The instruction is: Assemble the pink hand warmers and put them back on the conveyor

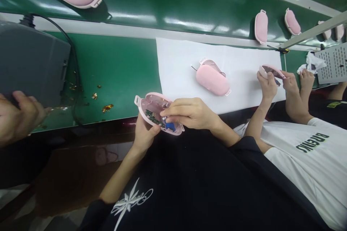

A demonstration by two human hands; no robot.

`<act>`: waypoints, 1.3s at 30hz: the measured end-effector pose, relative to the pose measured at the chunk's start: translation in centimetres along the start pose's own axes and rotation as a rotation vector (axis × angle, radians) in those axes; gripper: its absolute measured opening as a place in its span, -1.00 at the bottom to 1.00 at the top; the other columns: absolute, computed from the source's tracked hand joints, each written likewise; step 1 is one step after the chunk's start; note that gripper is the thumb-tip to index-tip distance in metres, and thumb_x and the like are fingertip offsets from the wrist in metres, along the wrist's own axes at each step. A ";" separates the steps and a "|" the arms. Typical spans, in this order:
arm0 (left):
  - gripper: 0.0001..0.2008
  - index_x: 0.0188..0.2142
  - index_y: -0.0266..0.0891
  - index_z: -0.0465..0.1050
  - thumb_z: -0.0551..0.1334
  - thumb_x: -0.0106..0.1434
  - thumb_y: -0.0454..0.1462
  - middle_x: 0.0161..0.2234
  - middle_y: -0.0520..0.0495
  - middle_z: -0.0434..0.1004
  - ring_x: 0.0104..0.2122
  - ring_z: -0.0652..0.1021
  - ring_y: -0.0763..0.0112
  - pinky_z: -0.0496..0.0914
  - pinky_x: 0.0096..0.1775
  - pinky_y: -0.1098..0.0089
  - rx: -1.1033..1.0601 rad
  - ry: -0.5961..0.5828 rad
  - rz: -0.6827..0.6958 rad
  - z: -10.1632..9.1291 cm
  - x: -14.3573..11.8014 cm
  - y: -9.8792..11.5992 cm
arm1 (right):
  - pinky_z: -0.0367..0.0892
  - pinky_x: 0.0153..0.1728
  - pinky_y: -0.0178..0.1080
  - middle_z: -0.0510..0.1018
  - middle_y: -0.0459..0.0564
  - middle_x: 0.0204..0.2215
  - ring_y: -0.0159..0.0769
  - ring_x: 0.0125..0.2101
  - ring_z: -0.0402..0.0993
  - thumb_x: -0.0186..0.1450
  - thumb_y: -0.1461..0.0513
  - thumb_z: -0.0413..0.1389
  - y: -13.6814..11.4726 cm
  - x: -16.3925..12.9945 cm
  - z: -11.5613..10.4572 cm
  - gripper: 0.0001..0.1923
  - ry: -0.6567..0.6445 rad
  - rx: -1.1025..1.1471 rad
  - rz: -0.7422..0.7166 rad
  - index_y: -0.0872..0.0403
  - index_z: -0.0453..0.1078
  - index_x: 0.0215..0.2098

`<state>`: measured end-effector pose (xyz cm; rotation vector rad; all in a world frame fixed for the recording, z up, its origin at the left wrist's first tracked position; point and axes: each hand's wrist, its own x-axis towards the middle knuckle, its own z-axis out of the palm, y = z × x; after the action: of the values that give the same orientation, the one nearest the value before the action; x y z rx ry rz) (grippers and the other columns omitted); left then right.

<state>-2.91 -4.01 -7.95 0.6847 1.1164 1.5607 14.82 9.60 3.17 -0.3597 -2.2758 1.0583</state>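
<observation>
My left hand (145, 131) holds an open pink shell (153, 108) from below, at the near edge of the green bench. Inside the shell I see a green circuit board and a blue part (170, 126). My right hand (189, 113) rests on the shell's right side, its fingertips pinched at the blue part and a small white piece. A closed pink unit (213, 79) with thin wires lies on the white sheet (244, 90), just beyond my right hand.
A co-worker on the right holds another pink shell (271, 71) in both hands. Several pink units ride the green belt (162, 0) behind. A grey box (29, 63) stands at left, another person's hand (18, 115) on it. Gold scraps (107, 107) litter the bench.
</observation>
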 end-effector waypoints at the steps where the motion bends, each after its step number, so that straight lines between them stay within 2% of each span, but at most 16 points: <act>1: -0.17 0.28 -0.21 0.47 0.60 0.15 0.09 0.15 -0.27 0.59 0.09 0.64 0.17 0.56 0.14 0.32 0.004 -0.005 -0.002 -0.1 0.0 -0.1 | 0.62 0.04 -0.38 0.74 -0.03 -0.11 -0.44 -0.09 0.70 0.57 0.19 0.16 -0.1 0.2 0.0 -0.78 0.012 0.005 -0.006 0.11 0.64 -0.01; 5: -0.14 0.29 -0.22 0.45 0.59 0.15 0.13 0.19 -0.27 0.55 0.15 0.60 0.10 0.55 0.19 0.27 0.025 -0.002 -0.023 -0.3 -0.2 -0.4 | 0.63 0.03 -0.33 0.70 0.03 -0.10 -0.39 -0.06 0.66 0.59 0.21 0.11 -0.3 0.3 0.2 -0.74 0.004 -0.097 0.050 0.13 0.64 -0.08; 8: -0.14 0.29 -0.21 0.45 0.58 0.15 0.16 0.20 -0.26 0.54 0.19 0.58 0.02 0.55 0.22 0.23 0.032 -0.023 -0.044 -0.5 -0.4 -0.3 | 0.63 0.08 -0.30 0.70 0.04 -0.04 -0.35 -0.01 0.65 0.58 0.28 0.10 -0.2 -0.3 0.8 -0.77 -0.009 -0.253 0.072 0.12 0.62 -0.01; 11: -0.11 0.28 -0.21 0.46 0.59 0.11 0.18 0.19 -0.28 0.53 0.20 0.58 0.00 0.55 0.22 0.21 0.031 -0.036 -0.051 -0.6 -0.6 -0.2 | 0.61 0.14 -0.20 0.69 0.10 0.01 -0.28 0.05 0.63 0.57 0.34 0.07 -0.4 -0.9 1.5 -0.74 -0.069 -0.400 0.005 0.17 0.57 0.09; 13: -0.10 0.28 -0.22 0.46 0.59 0.11 0.18 0.18 -0.29 0.54 0.19 0.58 0.01 0.55 0.22 0.19 0.034 -0.042 -0.055 -0.5 -0.7 -0.1 | 0.62 0.11 -0.19 0.69 0.10 -0.02 -0.28 0.01 0.63 0.58 0.36 0.03 -0.6 -0.9 1.7 -0.73 -0.098 -0.479 -0.043 0.18 0.55 0.09; 18: -0.12 0.27 -0.25 0.47 0.57 0.14 0.19 0.15 -0.30 0.54 0.23 0.55 -0.06 0.52 0.27 0.09 0.051 -0.092 -0.066 -0.1 -0.9 0.6 | 0.58 -0.11 -0.24 0.68 -0.02 -0.22 -0.33 -0.22 0.58 0.58 0.37 0.01 -1.0 0.0 1.9 -0.76 -0.089 -0.619 -0.129 0.14 0.54 -0.08; 21: -0.11 0.26 -0.25 0.48 0.57 0.11 0.21 0.16 -0.30 0.53 0.23 0.54 -0.07 0.51 0.28 0.10 0.072 -0.101 -0.066 0.1 -1.0 1.1 | 0.51 -0.22 -0.24 0.66 -0.08 -0.28 -0.35 -0.31 0.51 0.56 0.39 0.06 -1.0 0.4 1.9 -0.80 -0.041 -0.647 -0.171 0.13 0.52 -0.14; 25: -0.10 0.27 -0.23 0.48 0.56 0.11 0.22 0.17 -0.30 0.52 0.26 0.52 -0.08 0.48 0.31 0.09 0.083 -0.103 -0.068 0.1 -1.1 1.3 | 0.45 -0.25 -0.24 0.68 -0.11 -0.28 -0.36 -0.32 0.50 0.55 0.39 0.07 -0.8 0.4 1.9 -0.80 -0.020 -0.684 -0.173 0.10 0.52 -0.15; 33: -0.03 0.31 -0.30 0.44 0.56 0.10 0.23 0.13 -0.32 0.54 0.18 0.56 -0.02 0.52 0.20 0.18 0.104 -0.118 -0.067 0.4 -0.9 1.9 | 0.43 -0.23 -0.27 0.66 -0.13 -0.33 -0.39 -0.33 0.49 0.54 0.42 0.09 -0.6 0.5 1.8 -0.79 -0.009 -0.678 -0.204 0.13 0.52 -0.21; 39: 0.02 0.33 -0.34 0.42 0.55 0.10 0.26 0.11 -0.34 0.56 0.11 0.59 0.02 0.53 0.13 0.21 0.130 -0.134 -0.065 0.7 -0.8 2.1 | 0.43 -0.21 -0.27 0.66 -0.12 -0.30 -0.37 -0.31 0.48 0.52 0.42 0.12 -0.5 0.4 1.5 -0.85 0.018 -0.619 -0.218 0.16 0.52 -0.14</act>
<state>-2.98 -4.55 -5.64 0.8197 1.1358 1.3755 13.58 8.57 2.91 -0.3480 -2.5163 0.2222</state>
